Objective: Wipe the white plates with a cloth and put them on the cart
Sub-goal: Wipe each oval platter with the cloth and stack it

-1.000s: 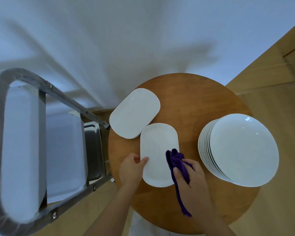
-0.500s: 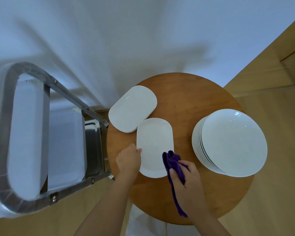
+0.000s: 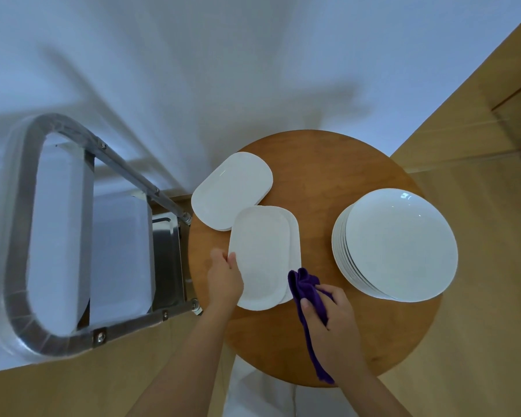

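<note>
Round wooden table (image 3: pixel 328 182), left hand (image 3: pixel 224 279) fingers gripping oblong plate (image 3: pixel 260 257), right hand (image 3: pixel 333 319) clutching purple cloth (image 3: pixel 304 285)

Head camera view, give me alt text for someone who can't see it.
A person's left hand grips the edge of an oblong white plate atop another on a round wooden table, while the right hand holds a purple cloth beside it. Another oblong plate and a stack of round plates sit nearby; a metal cart stands left.
</note>
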The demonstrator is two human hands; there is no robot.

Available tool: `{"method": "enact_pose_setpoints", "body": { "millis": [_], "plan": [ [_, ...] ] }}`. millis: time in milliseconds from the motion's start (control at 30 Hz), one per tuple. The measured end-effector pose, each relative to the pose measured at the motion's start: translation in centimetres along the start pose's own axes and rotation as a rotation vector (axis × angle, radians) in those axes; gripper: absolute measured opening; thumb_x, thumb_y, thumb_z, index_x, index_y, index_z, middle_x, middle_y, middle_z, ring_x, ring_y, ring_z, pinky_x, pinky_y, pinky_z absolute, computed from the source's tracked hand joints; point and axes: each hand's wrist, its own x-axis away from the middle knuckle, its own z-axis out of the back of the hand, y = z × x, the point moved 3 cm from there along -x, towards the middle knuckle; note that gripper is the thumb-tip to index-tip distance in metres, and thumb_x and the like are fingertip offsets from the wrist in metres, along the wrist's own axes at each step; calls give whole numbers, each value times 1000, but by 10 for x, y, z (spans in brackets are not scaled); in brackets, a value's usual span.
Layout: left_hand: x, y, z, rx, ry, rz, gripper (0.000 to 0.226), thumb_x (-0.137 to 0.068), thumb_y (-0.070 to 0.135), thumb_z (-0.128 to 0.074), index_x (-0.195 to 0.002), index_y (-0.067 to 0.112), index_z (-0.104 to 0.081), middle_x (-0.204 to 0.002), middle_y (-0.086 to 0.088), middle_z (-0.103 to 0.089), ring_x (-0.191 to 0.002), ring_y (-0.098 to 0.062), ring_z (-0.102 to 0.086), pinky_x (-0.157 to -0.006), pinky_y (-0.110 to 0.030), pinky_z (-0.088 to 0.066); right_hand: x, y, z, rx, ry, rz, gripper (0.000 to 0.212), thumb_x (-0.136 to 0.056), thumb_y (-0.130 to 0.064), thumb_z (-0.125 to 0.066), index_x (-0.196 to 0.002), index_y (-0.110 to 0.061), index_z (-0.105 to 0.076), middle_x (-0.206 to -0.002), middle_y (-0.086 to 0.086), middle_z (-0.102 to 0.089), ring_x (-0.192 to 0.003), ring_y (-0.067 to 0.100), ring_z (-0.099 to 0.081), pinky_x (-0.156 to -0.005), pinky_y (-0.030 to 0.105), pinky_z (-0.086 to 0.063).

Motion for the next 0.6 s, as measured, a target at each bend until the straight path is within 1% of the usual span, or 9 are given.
{"method": "enact_pose_setpoints", "body": {
  "millis": [133, 200, 233, 300, 367, 433, 467, 500, 600],
  "plan": [
    [15, -9, 12, 177, 65, 37, 12, -101, 28, -38, -99, 17, -41, -81, 5, -48, -73, -9, -50, -59, -18, -38, 2, -5, 8, 11, 9, 37, 31, -89, -28, -58, -118, -17, -55, -106, -14, -49, -100, 15, -53, -74, 25, -53],
    [26, -8, 20, 290, 38, 65, 12, -102, 30, -37, -105, 19, -41, -86, 10, -48, -80, -7, -49, -62, -17, -38, 6, -13, 14, 39, 8, 86, 29, -89, -26, -59, -117, -16, -58, -108, -13, -50, -101, 16, -53, -76, 25, -51],
    [32, -6, 23, 354, 6, 83, 14, -102, 31, -35, -110, 22, -42, -90, 12, -49, -83, -5, -49, -63, -16, -38, 9, -19, 18, 73, 11, 139, 29, -89, -24, -60, -116, -15, -60, -111, -8, -52, -102, 16, -52, -77, 22, -49],
    [48, 2, 32, 484, -59, 127, 19, -102, 37, -33, -112, 28, -45, -98, 12, -52, -89, -5, -50, -65, -18, -40, 16, -36, 27, 246, 24, 351, 30, -84, -17, -67, -113, -10, -64, -114, 3, -59, -102, 19, -54, -79, 18, -45],
    [67, 12, 40, 621, -145, 198, 20, -101, 42, -33, -109, 35, -50, -106, 9, -56, -95, -9, -54, -68, -24, -48, 27, -53, 28, 497, -10, 619, 42, -66, -14, -81, -106, -11, -69, -110, 8, -65, -98, 26, -61, -74, 27, -52],
    [87, 24, 45, 819, -283, 271, 28, -100, 43, -36, -122, 33, -52, -118, 4, -60, -107, -19, -59, -85, -41, -55, 37, -66, 24, 680, -129, 807, 52, -51, -18, -89, -101, -18, -72, -107, 5, -68, -95, 27, -64, -68, 35, -56],
    [97, 28, 48, 904, -343, 294, 36, -100, 43, -37, -130, 29, -49, -124, 0, -60, -113, -24, -58, -94, -48, -51, 43, -70, 21, 749, -197, 879, 54, -49, -23, -89, -100, -22, -72, -108, 2, -68, -96, 25, -65, -69, 36, -56],
    [106, 32, 51, 945, -385, 303, 40, -99, 44, -38, -134, 27, -48, -128, -4, -60, -116, -28, -58, -99, -51, -47, 49, -73, 19, 801, -255, 933, 54, -50, -28, -88, -101, -25, -71, -109, -1, -67, -98, 23, -64, -71, 35, -56],
    [126, 39, 61, 954, -414, 296, 43, -98, 46, -39, -135, 25, -48, -129, -7, -60, -118, -31, -57, -101, -53, -45, 57, -79, 21, 823, -291, 1039, 52, -60, -36, -82, -109, -28, -67, -115, -2, -65, -104, 21, -62, -79, 36, -54]
  ]
}}
